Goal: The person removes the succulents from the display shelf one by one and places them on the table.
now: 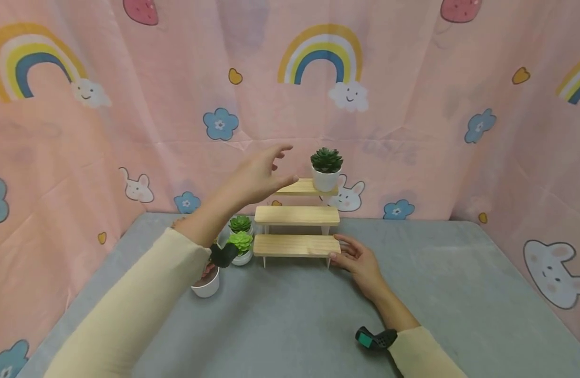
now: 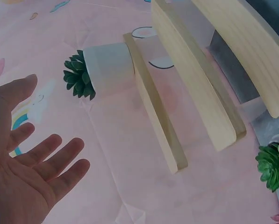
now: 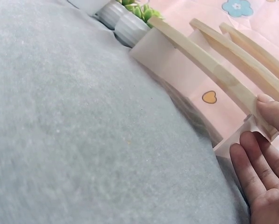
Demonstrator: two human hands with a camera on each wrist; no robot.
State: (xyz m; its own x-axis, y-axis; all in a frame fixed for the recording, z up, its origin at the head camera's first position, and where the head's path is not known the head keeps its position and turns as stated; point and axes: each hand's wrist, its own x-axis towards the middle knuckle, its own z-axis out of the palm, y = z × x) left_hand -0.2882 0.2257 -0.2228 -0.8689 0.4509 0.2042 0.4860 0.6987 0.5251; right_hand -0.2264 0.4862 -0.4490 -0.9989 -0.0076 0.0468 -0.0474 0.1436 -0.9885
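Observation:
A three-tier wooden stand with pale boards and see-through legs stands at the back middle. On its top tier, at the right end, sits a dark green succulent in a white pot. My left hand hovers in the air left of this pot, thumb and fingers spread with nothing between them. In the left wrist view a gap separates the fingertips from the succulent. At the right end of the lowest board, my right hand grips the corner, with its thumb against the board.
Left of the stand are a light green succulent and a darker green one in white pots. Another white pot with a reddish plant is partly hidden by my left sleeve. A pink patterned curtain hangs behind the grey tabletop.

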